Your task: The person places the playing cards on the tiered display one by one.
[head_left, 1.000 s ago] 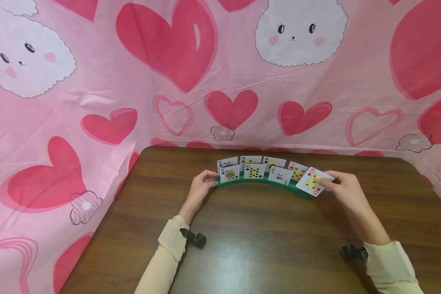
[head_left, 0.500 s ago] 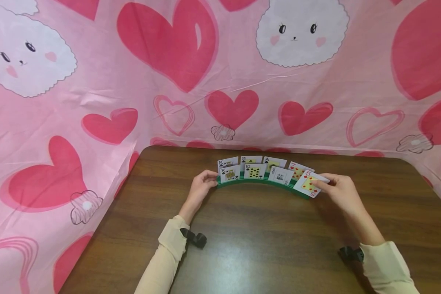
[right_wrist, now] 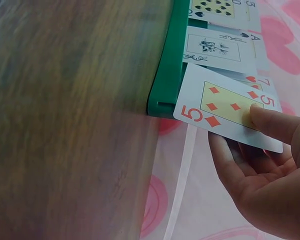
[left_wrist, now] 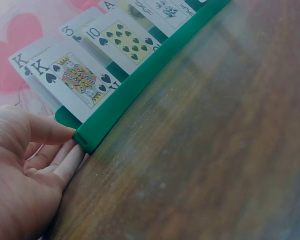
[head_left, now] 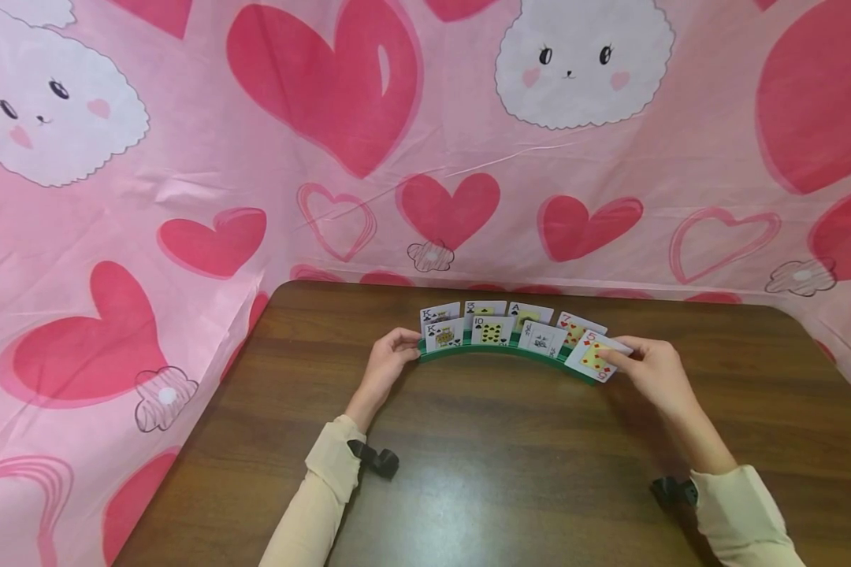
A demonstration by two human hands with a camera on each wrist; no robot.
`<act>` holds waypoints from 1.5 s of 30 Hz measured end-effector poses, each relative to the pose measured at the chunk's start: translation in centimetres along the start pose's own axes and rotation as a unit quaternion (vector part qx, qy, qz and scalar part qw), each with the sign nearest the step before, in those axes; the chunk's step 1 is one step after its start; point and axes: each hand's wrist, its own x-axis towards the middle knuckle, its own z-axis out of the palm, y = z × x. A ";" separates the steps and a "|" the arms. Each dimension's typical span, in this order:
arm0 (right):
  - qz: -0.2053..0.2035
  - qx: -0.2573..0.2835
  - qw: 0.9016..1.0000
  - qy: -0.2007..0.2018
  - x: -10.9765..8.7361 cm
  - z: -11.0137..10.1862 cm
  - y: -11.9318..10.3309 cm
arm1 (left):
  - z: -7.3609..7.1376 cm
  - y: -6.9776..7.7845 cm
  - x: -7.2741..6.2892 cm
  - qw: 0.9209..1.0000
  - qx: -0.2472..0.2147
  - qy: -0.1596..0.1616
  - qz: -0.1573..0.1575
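Observation:
A green curved card holder (head_left: 478, 349) stands on the table with playing cards upright in two rows. My left hand (head_left: 386, 364) grips its left end, thumb and fingers at the tip in the left wrist view. My right hand (head_left: 655, 374) pinches a five of diamonds (right_wrist: 225, 107), thumb on its face and fingers behind. The card's lower edge is right at the holder's right end, and it overlaps the seven of hearts (head_left: 573, 324). Left of it in the front row are a joker (head_left: 541, 339), a ten of spades (head_left: 492, 330) and a king of spades (head_left: 443, 337).
Behind the front row stand an ace (head_left: 532, 313), a three (head_left: 484, 306) and another king (head_left: 436, 313). The brown wooden table (head_left: 468, 441) meets a pink heart-printed cloth (head_left: 369, 228) at its back and left. A black camera mount sits on each wrist.
My right hand has brought the five of diamonds slightly left and down toward the holder's right end. The left hand and the other cards have stayed in place.

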 end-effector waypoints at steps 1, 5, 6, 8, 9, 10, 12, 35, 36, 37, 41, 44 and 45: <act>0.000 -0.002 1.000 0.000 0.0 0.0 0.0 | 0.0 0.0 0.0 1.000 0.000 0.000 0.000; -0.005 -0.007 1.000 0.004 -0.1 0.0 0.1 | 0.0 0.0 0.0 1.000 0.000 -0.002 0.002; -0.007 -0.008 1.000 0.007 -0.1 0.0 0.1 | 0.0 -0.1 -0.1 1.000 -0.001 -0.003 0.003; -0.009 -0.008 1.000 0.012 -0.1 0.1 0.1 | 0.0 0.0 0.0 1.000 -0.002 -0.003 0.003; -0.010 -0.007 1.000 0.014 -0.1 0.1 0.1 | 0.0 0.0 0.0 1.000 -0.002 -0.003 0.003; -0.012 -0.007 1.000 0.017 -0.1 0.1 0.1 | 0.0 0.0 -0.1 1.000 -0.001 -0.003 0.003; -0.016 -0.009 1.000 0.020 -0.1 0.2 0.1 | 0.0 0.0 -0.1 1.000 0.000 -0.003 0.001; -0.040 -0.029 0.999 0.020 -0.1 0.9 0.1 | 0.0 0.1 -0.1 1.000 -0.003 -0.004 -0.002; -0.041 -0.028 0.999 0.018 -0.1 0.9 0.1 | 0.0 0.1 -0.1 1.000 -0.003 -0.004 -0.003; -0.043 -0.028 0.999 0.017 -0.1 1.0 0.1 | 0.0 0.1 -0.1 1.000 -0.003 -0.003 -0.001; -0.051 -0.033 0.998 0.017 -0.1 1.1 0.0 | 0.0 0.0 -0.1 1.000 -0.005 -0.004 0.001; -0.056 -0.038 0.998 0.017 -0.1 1.1 0.0 | 0.0 0.0 -0.1 1.000 -0.004 -0.003 0.001; -0.058 -0.040 0.997 0.016 -0.1 1.2 0.0 | -0.1 -0.1 -0.1 1.000 -0.004 -0.003 0.001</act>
